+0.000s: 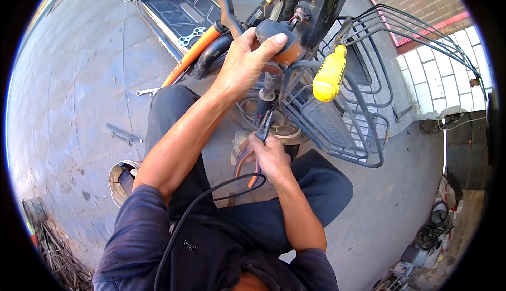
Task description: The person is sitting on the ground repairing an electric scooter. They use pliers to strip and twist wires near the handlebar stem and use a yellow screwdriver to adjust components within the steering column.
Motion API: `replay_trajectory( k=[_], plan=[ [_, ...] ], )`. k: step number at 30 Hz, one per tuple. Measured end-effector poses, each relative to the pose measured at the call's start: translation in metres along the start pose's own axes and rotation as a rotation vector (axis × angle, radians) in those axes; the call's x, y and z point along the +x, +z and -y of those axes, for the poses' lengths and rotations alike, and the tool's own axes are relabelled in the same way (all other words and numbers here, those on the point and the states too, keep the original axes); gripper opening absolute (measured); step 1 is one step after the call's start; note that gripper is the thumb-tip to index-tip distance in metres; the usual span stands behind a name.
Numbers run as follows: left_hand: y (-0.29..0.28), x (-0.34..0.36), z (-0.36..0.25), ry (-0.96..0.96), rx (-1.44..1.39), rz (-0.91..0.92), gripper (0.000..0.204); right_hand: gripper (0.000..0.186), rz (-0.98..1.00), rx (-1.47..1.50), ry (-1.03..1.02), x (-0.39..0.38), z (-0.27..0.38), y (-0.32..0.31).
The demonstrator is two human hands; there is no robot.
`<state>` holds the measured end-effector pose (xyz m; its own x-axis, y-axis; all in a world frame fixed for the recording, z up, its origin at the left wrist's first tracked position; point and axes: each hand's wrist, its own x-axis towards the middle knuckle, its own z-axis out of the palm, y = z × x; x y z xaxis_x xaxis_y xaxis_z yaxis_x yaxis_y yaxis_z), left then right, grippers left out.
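Observation:
My left hand (pixel 243 63) is closed around a rounded dark and orange lamp-like part (pixel 279 43), thumb over its top, beside the frame of a two-wheeler. Lower down, my right hand (pixel 273 159) grips pliers (pixel 264 127) with orange and dark handles. Their jaws point up at the dark tube (pixel 269 88) above the wheel; whether they bite on anything is too small to tell. To the right of my left hand, a yellow-handled screwdriver (pixel 329 77) leans handle-down at the wire basket (pixel 337 127). A wired connector (pixel 302 12) shows just above the lamp-like part.
An orange-handled hammer (pixel 195 51) leans by the black footboard (pixel 179 9). A flat multi-hole spanner (pixel 192 37) and a wrench (pixel 146 91) lie nearby. At left are metal pieces (pixel 124 134), a pale container (pixel 115 183) and a stick bundle (pixel 60 251). A black cable (pixel 184 214) crosses my lap.

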<state>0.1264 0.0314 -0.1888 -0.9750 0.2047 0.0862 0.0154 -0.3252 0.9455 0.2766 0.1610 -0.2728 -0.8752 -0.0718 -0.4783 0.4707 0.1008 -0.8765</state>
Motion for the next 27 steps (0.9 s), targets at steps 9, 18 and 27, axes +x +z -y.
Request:
replay_trajectory(
  k=[9, 18, 27],
  plan=[
    [0.000, 0.005, -0.012, 0.067, 0.122, 0.015, 0.071, 0.027, 0.010, -0.011, 0.022, -0.004, 0.005, 0.002],
    [-0.001, 0.009, -0.019, 0.075, 0.180, 0.112, 0.069, 0.028, 0.014, -0.057, -0.048, -0.006, 0.003, 0.003],
    [0.017, 0.003, -0.020, 0.046, 0.074, 0.059, 0.068, 0.026, -0.016, -0.110, -0.098, -0.007, -0.002, 0.000]
  ],
)
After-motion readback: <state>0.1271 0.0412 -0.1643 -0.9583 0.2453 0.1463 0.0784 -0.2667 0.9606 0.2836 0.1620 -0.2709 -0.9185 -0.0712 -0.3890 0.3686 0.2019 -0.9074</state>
